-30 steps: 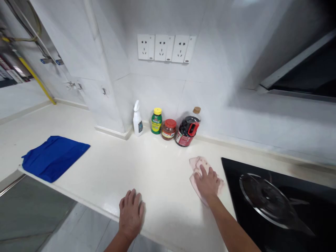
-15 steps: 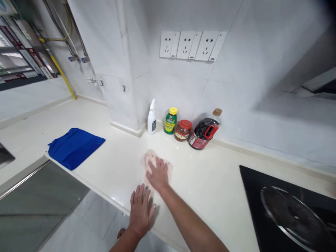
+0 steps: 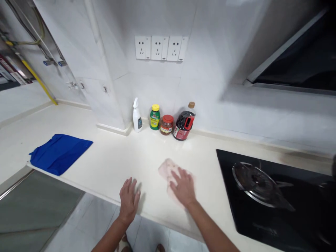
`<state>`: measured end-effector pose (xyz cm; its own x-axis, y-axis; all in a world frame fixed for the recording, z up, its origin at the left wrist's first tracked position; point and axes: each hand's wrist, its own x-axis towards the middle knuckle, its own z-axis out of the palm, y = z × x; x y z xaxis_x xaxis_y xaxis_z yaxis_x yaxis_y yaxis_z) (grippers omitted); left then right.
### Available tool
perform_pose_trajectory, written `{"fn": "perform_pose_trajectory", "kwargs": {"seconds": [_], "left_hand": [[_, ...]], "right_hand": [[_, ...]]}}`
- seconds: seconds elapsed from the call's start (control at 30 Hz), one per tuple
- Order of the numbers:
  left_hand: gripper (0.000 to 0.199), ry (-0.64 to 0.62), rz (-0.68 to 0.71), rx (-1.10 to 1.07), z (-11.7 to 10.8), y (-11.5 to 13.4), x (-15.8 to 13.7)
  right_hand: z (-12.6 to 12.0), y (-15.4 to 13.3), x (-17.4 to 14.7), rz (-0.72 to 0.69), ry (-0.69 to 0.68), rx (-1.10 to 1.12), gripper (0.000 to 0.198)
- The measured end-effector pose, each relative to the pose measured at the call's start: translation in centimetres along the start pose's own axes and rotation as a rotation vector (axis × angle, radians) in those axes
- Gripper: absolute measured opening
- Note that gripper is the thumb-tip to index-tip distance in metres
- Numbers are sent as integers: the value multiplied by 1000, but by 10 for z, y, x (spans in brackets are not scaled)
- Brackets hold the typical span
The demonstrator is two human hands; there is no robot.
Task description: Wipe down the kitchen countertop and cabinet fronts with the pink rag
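A pale pink cleaning cloth lies spread on the cream countertop. Pressing down on it is my right hand, palm down with the fingers spread; part of the cloth is hidden beneath. My left hand holds nothing. Its fingers are stretched out near the counter's front edge, left of the cloth and apart from it. Whether the left hand touches the counter I cannot tell.
Against the wall stand a white spray bottle, a green bottle with yellow cap, a red-lidded jar and a big dark sauce bottle. A blue cloth lies left. The black gas hob is right.
My right hand has slid the pink cloth to the right along the counter, towards the hob. The view has turned right, and my left hand is now farther from the right.
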<state>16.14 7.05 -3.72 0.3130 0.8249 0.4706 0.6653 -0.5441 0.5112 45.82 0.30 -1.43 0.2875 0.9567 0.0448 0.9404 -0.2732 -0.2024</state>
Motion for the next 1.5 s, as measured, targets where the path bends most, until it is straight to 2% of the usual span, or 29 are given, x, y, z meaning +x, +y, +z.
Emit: {"fn": "perform_pose_trajectory", "kwargs": {"seconds": [0.07, 0.13, 0.2, 0.27, 0.4, 0.53, 0.67, 0.8, 0.9, 1.0, 1.07, 1.17, 1.27, 1.4, 1.5], "left_hand": [[37, 20, -25, 8, -4, -7, 1], [36, 46, -65, 13, -15, -15, 1], [37, 71, -118, -9, -29, -22, 1], [41, 80, -185, -55, -45, -28, -3], [49, 88, -392, -159, -69, -27, -25], [51, 80, -540, -229, -83, -16, -58], [54, 89, -643, -239, -101, -9, -73], [53, 114, -687, -253, -126, -9, -70], [56, 150, -740, -263, -143, -12, -66], [56, 155, -791, -278, -153, -16, -67], [56, 139, -811, -288, -157, -20, -67], [56, 120, -816, -291, -156, -24, -65], [57, 85, -809, -290, -147, -24, -58], [58, 10, -768, -323, -124, -15, -47], [54, -90, -674, -385, -99, 2, -42]], "right_hand": [[-10, 43, 0, 179, 30, -64, 55], [-14, 74, -13, 313, 72, -97, 57], [-11, 83, -40, 382, 115, -121, 58], [-3, 71, -74, 368, 135, -126, 58], [16, 5, -130, 134, 101, -63, 51], [25, -70, -139, -120, 52, 22, 53], [28, -137, -110, -388, -61, 154, 67], [28, -202, -65, -569, -239, 236, 82], [28, -248, -33, -672, -294, 203, 67], [29, -282, -12, -712, -251, 130, 51], [31, -293, -8, -719, -197, 80, 53], [34, -289, -14, -732, -115, 57, 64], [34, -259, -30, -714, -46, 68, 65], [35, -187, -63, -596, 61, 86, 45], [30, -118, -96, -483, 37, 83, 51]]}}
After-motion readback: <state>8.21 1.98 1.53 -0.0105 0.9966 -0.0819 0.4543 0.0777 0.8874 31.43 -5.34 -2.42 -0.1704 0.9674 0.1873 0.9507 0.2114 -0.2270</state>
